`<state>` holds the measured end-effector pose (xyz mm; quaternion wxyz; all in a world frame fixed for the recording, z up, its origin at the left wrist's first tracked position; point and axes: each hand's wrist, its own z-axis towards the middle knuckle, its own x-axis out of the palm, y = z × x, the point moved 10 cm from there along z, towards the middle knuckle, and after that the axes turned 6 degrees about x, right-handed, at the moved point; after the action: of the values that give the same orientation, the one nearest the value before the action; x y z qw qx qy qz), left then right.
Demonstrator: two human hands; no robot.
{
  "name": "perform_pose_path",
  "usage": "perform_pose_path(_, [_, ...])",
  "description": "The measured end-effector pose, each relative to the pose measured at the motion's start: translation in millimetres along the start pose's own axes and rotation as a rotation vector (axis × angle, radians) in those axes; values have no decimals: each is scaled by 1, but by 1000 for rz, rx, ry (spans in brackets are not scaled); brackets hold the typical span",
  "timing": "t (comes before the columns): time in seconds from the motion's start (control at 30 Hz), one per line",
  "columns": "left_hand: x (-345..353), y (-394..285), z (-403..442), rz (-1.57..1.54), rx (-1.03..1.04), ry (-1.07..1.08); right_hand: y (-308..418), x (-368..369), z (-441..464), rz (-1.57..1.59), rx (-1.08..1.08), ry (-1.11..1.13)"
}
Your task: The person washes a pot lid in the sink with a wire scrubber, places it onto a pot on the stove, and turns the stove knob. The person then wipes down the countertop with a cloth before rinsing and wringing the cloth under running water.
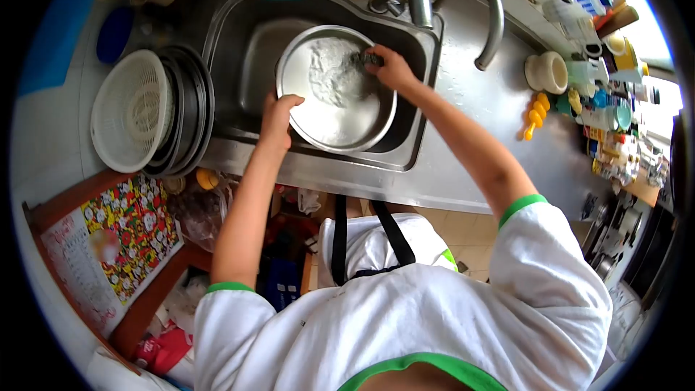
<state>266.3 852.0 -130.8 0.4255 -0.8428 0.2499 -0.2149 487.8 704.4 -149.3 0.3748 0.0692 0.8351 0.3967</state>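
Note:
A round stainless steel basin [340, 134] sits tilted over the sink [253, 51], with water swirling inside it. My left hand [278, 117] grips its near-left rim, thumb over the edge and fingers out of sight beneath. On the far right side, my right hand [391, 66] is closed on a dark scrubber [368, 59] at the inner wall. The scrubber is mostly hidden by the fingers, and its exact kind is unclear.
Behind the sink stand a faucet [416, 0] and a second curved spout [492, 29]. Stacked metal basins [203, 108] and a white colander [119, 112] lean at left. A stone mortar [546, 72] and an orange mould [537, 114] lie on the right counter.

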Motion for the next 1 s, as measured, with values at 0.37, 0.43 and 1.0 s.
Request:
perform_pose_path(0.37, [23, -15, -29, -85, 276, -255, 49, 74, -127, 148, 199, -245])
perform_pose_path(0.43, [26, -32, -45, -17, 334, -264, 27, 62, -124, 10, 166, -271])
perform_pose_path(1.0, [40, -107, -98, 794, 1081, -265, 40, -102, -52, 107, -273, -730])
